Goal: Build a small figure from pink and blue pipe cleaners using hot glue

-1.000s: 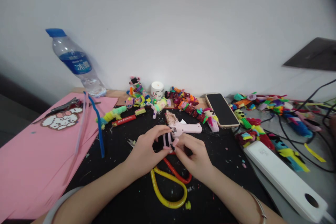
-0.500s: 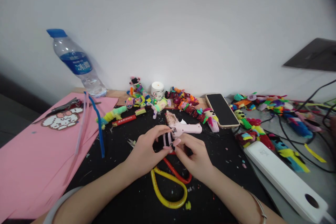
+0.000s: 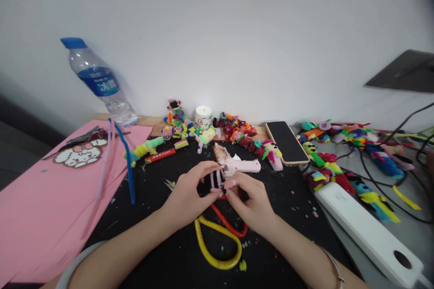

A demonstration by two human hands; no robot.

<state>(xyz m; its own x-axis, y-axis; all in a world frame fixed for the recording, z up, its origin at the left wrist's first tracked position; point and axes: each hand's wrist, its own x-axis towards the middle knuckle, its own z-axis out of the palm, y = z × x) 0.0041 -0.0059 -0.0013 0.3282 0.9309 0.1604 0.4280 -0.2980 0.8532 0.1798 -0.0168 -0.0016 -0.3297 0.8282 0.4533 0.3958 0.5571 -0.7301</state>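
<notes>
My left hand [image 3: 188, 194] is closed, its thumb and fingers pinching a bent pale-lilac pipe cleaner [image 3: 214, 179] in parallel strands. Opposite it, my right hand [image 3: 252, 198] pinches a small piece with a black fuzzy end [image 3: 223, 188] against the lilac strands; whether the two are joined I cannot tell. Below both hands lie pliers with a yellow and a red handle [image 3: 219, 264], their metal jaws [image 3: 168, 185] partly hidden by my left hand. Just beyond my fingertips rests a pale pink glue gun [image 3: 242, 167] with a browned nozzle end.
Pink sheets [image 3: 40, 207] carry loose pipe cleaners [image 3: 129, 167] at left. A water bottle [image 3: 98, 81] leans on the wall. Pipe-cleaner figures [image 3: 249, 142], a white tub [image 3: 203, 117] and a phone [image 3: 287, 142] line the back. A white power bank-like bar [image 3: 366, 230] and cables lie at right.
Almost nothing differs. Both hands keep the same pinch on the lilac pipe cleaner, with only a very slight shift of the fingers.
</notes>
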